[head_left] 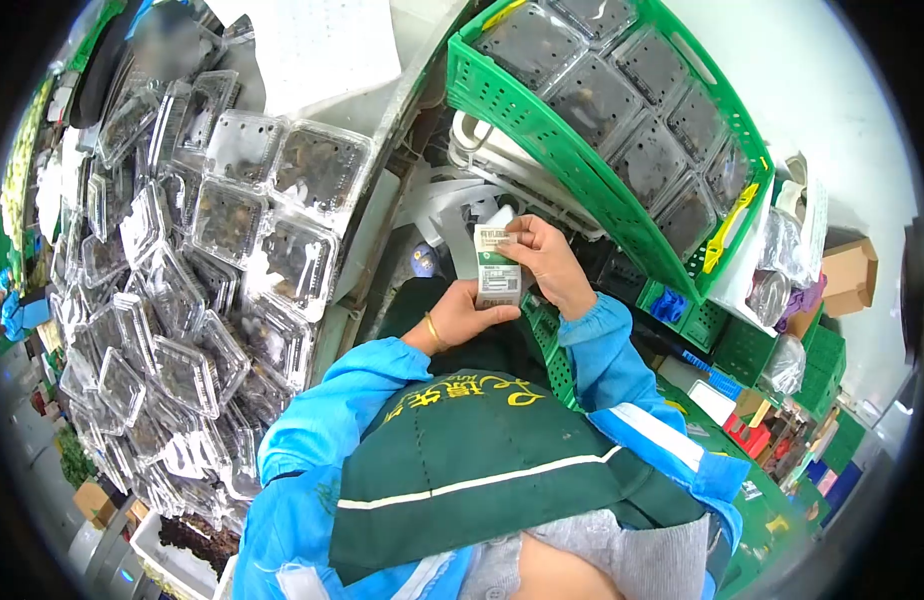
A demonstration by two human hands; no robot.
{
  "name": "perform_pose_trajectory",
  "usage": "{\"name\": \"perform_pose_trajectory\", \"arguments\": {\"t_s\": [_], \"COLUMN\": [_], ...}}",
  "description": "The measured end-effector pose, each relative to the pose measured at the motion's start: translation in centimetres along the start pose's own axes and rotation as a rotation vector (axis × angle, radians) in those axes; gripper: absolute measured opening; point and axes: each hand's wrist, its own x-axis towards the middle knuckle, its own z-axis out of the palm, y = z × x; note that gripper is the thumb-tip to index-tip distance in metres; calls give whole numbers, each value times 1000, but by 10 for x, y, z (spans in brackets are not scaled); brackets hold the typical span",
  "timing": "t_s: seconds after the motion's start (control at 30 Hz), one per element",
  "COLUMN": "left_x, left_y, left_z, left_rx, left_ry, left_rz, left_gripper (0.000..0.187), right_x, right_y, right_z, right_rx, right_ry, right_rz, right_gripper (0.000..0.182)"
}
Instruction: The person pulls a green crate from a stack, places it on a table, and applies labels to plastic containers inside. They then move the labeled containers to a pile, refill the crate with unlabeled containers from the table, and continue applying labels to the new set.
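Note:
A short strip of printed labels (498, 272), white with a green band, is held upright in front of my apron. My left hand (464, 316) pinches its lower end between thumb and fingers; a yellow bangle circles that wrist. Higher up, my right hand (544, 262) has its fingers closed on the strip's upper right edge. To the left, clear plastic clamshell boxes (320, 163) with dark contents lie on the table. Beyond my right hand stands a green crate (542, 125) holding several closed clamshell boxes (594, 97).
A large heap of clamshell boxes (162, 350) covers the left table. White paper (322, 50) lies at its far end. Off to the right are a cardboard box (849, 275), a blue bundle (668, 306) and stacked green crates (824, 370). Loose pale strips (444, 205) hang below the crate.

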Motion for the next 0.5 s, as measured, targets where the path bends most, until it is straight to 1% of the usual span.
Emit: {"name": "perform_pose_trajectory", "arguments": {"t_s": [0.03, 0.07, 0.1, 0.13, 0.17, 0.2, 0.23, 0.27, 0.3, 0.33, 0.37, 0.4, 0.47, 0.5], "left_x": [0, 0, 0, -2, -1, -1, 2, 3, 2, -2, -7, -13, -25, -30], "left_y": [-9, -6, -3, 15, 29, 45, 53, 60, 70, 84, 99, 117, 160, 178], "left_z": [-6, -16, -19, -19, -24, -25, -26, -26, -24, -19, -13, -6, 17, 25], "left_rx": [-221, -545, -593, -641, -610, -617, -574, -530, -519, -510, -503, -450, -509, -500], "left_ry": [-8, -80, -13, 51, 106, 171, 230, 291, 287, 335, 384, 389, 426, 411], "left_rz": [-34, -77, 7, 90, 86, 85, 115, 144, 162, 207, 253, 322, 456, 533], "left_gripper": [38, 49, 53, 57, 61, 51, 47, 42, 42, 38, 35, 37, 36, 36], "right_x": [-3, -6, -9, -12, -17, -21, -24, -30, -30, -30, -37, -39, -50, -60], "right_y": [-11, -22, -29, -36, -42, -49, -55, -67, -75, -82, -99, -115, -149, -172], "right_z": [7, 15, 20, 25, 28, 30, 33, 40, 41, 41, 46, 46, 44, 44], "right_rx": [-49, -94, -98, -221, -346, -475, -530, -645, -737, -826, -754, -757, -748, -809], "right_ry": [-52, -103, -104, -174, -242, -309, -308, -256, -239, -221, -213, -220, -310, -337], "right_rz": [-54, -112, -123, -182, -239, -298, -320, -415, -558, -704, -684, -698, -970, -1069], "right_gripper": [30, 28, 28, 33, 37, 41, 41, 31, 28, 25, 18, 18, 16, 16]}}
